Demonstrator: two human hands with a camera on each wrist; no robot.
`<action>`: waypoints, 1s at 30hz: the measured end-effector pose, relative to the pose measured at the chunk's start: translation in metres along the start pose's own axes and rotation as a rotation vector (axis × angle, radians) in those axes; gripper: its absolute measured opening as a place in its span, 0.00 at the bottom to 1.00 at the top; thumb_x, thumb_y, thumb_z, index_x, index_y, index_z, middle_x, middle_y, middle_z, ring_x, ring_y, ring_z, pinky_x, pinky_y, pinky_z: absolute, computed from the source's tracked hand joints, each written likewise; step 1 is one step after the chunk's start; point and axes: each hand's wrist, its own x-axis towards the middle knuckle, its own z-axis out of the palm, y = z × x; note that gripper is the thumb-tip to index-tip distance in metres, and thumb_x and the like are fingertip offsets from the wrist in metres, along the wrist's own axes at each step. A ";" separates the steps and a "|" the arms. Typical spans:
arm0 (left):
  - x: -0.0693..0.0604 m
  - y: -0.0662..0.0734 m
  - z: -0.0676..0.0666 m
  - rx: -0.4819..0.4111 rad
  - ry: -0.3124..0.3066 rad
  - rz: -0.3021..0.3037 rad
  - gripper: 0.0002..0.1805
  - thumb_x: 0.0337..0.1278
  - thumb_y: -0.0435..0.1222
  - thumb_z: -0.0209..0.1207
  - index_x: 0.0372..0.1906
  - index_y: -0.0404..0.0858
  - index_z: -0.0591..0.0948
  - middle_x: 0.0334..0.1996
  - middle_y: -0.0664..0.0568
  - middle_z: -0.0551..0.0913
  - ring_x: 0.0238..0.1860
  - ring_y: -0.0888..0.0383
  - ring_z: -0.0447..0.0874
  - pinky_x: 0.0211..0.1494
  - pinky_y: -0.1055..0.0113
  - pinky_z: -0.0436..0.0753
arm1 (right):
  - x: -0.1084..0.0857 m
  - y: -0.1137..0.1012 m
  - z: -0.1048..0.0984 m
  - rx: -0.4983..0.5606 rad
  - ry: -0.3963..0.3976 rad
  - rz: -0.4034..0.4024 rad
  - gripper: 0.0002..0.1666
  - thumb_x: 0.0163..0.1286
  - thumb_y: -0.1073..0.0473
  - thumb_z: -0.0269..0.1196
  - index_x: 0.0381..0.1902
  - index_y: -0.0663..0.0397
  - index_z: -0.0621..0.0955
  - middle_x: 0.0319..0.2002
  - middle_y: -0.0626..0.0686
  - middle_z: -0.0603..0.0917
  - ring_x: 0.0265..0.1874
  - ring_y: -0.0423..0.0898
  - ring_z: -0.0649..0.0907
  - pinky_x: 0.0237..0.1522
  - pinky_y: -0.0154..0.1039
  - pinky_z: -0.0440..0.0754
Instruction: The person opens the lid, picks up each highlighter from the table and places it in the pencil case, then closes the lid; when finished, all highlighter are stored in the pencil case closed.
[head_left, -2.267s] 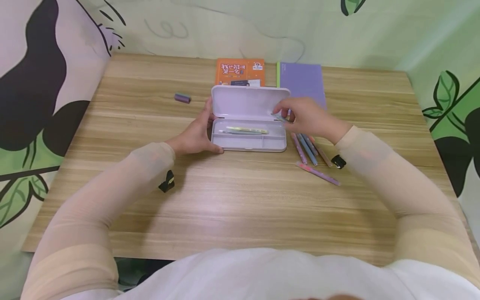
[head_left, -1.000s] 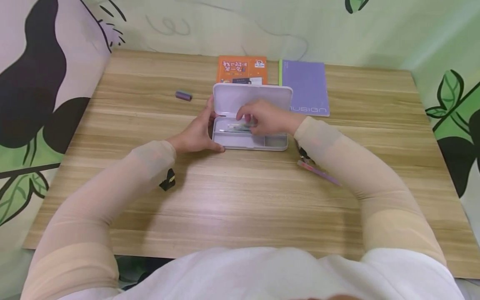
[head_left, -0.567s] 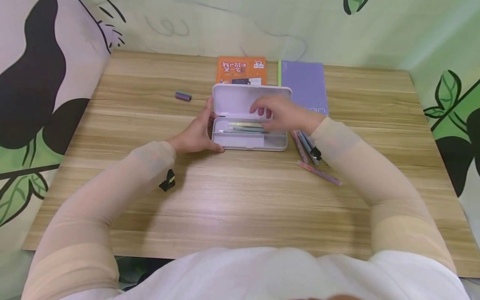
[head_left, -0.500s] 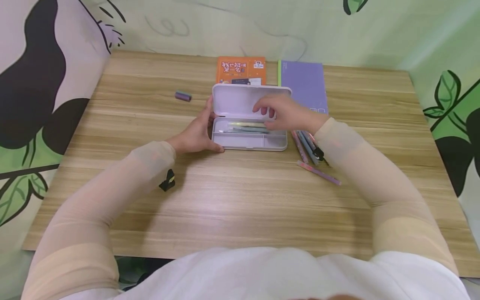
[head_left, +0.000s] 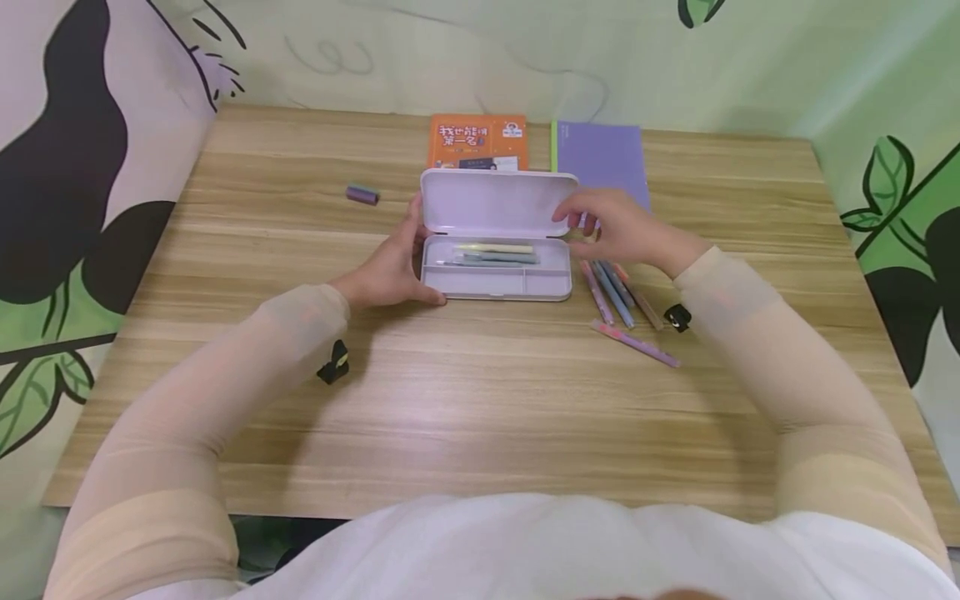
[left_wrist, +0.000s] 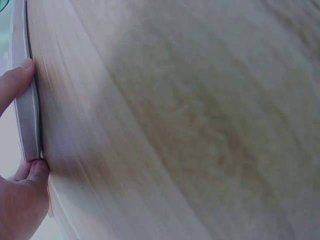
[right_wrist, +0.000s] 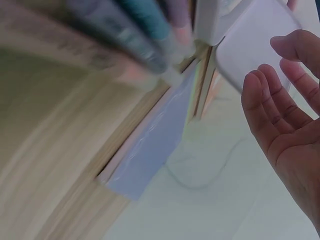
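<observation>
A white pencil case (head_left: pixel 472 285) lies with its lid raised in the head view. Several pens, one yellow (head_left: pixel 495 248) and one teal (head_left: pixel 501 258), lie in its rear compartment. The left hand (head_left: pixel 392 265) grips the case's left end, its thumb at the front corner; the left wrist view shows thumb and fingers around the case's edge (left_wrist: pixel 29 120). At the right end the right hand (head_left: pixel 618 229) hovers, fingers loosely bent and holding nothing. In the right wrist view the right hand (right_wrist: pixel 292 120) is beside the lid (right_wrist: pixel 255 42), with space between fingers and thumb.
Several coloured pens (head_left: pixel 615 293) lie right of the case, with a pink and purple pen (head_left: pixel 637 344) in front of them. Behind stand an orange book (head_left: pixel 477 140) and a purple notebook (head_left: pixel 602 156) lying flat. A small dark purple object (head_left: pixel 362 195) lies at the back left.
The right hand has moved right, away from above the pens in the case, which now show fully. It carried a pen in earlier and let it go there. The left hand keeps its grip.
</observation>
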 end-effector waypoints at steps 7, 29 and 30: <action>-0.001 0.000 -0.001 0.004 -0.005 -0.007 0.81 0.29 0.36 0.80 0.74 0.58 0.23 0.58 0.43 0.66 0.63 0.50 0.67 0.76 0.59 0.61 | -0.026 0.009 -0.004 0.017 -0.001 0.073 0.22 0.55 0.73 0.66 0.50 0.66 0.79 0.39 0.63 0.81 0.33 0.57 0.81 0.37 0.51 0.84; 0.000 -0.003 0.000 -0.002 0.003 0.009 0.82 0.28 0.37 0.80 0.74 0.56 0.24 0.58 0.43 0.66 0.62 0.50 0.68 0.74 0.58 0.65 | -0.071 0.029 0.006 -0.033 -0.049 0.259 0.22 0.55 0.71 0.68 0.50 0.63 0.80 0.37 0.60 0.82 0.33 0.53 0.82 0.37 0.47 0.82; 0.000 -0.003 0.000 -0.002 0.001 0.008 0.82 0.28 0.37 0.80 0.74 0.56 0.24 0.58 0.43 0.66 0.62 0.50 0.68 0.74 0.58 0.65 | -0.072 0.030 0.007 -0.034 -0.051 0.263 0.22 0.55 0.71 0.68 0.50 0.63 0.80 0.37 0.60 0.82 0.33 0.52 0.82 0.37 0.46 0.82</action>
